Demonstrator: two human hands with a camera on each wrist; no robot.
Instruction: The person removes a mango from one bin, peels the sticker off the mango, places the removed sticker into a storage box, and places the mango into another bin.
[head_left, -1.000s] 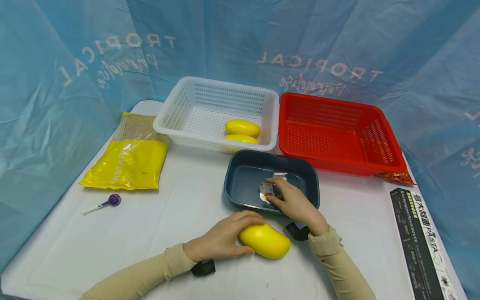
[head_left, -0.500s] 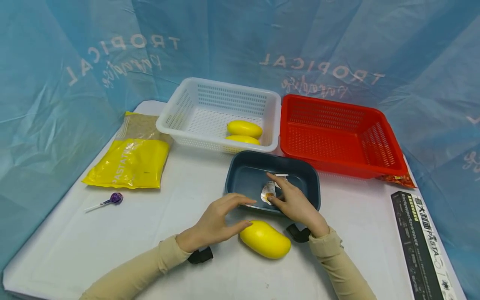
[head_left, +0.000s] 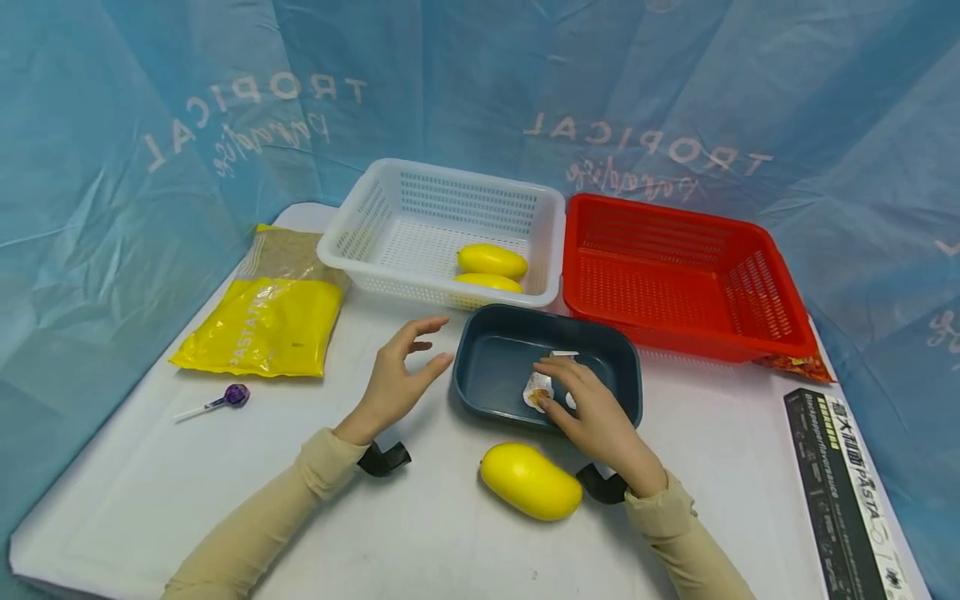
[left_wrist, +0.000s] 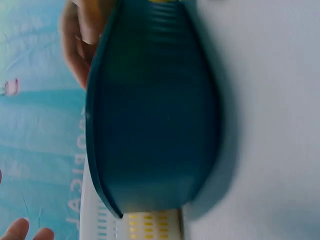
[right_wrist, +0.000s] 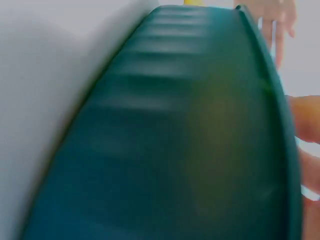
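Note:
My right hand [head_left: 551,386] reaches into the dark blue tray [head_left: 480,392] and pinches a small white and orange packet [head_left: 534,390] between thumb and forefinger. A second small white packet [head_left: 562,354] lies just behind it. My left hand [head_left: 433,342] hovers open with spread fingers just left of the tray, touching nothing. A yellow mango-shaped fruit [head_left: 531,481] lies on the white table in front of the tray, between my wrists. The left wrist view shows the tray's outer wall [left_wrist: 155,115]; the right wrist view shows it blurred [right_wrist: 165,140] with fingers [right_wrist: 307,117] over the rim.
Behind the tray stand a white basket [head_left: 360,229] holding two yellow fruits [head_left: 491,261] and a red basket [head_left: 675,267]. A yellow pasta bag [head_left: 262,321] and a purple lollipop [head_left: 236,393] lie at the left. A black pasta box [head_left: 843,492] lies along the right edge.
My left hand let go of the yellow fruit and rose up and left to beside the tray. The fruit stays on the table. My right hand keeps pinching the packet.

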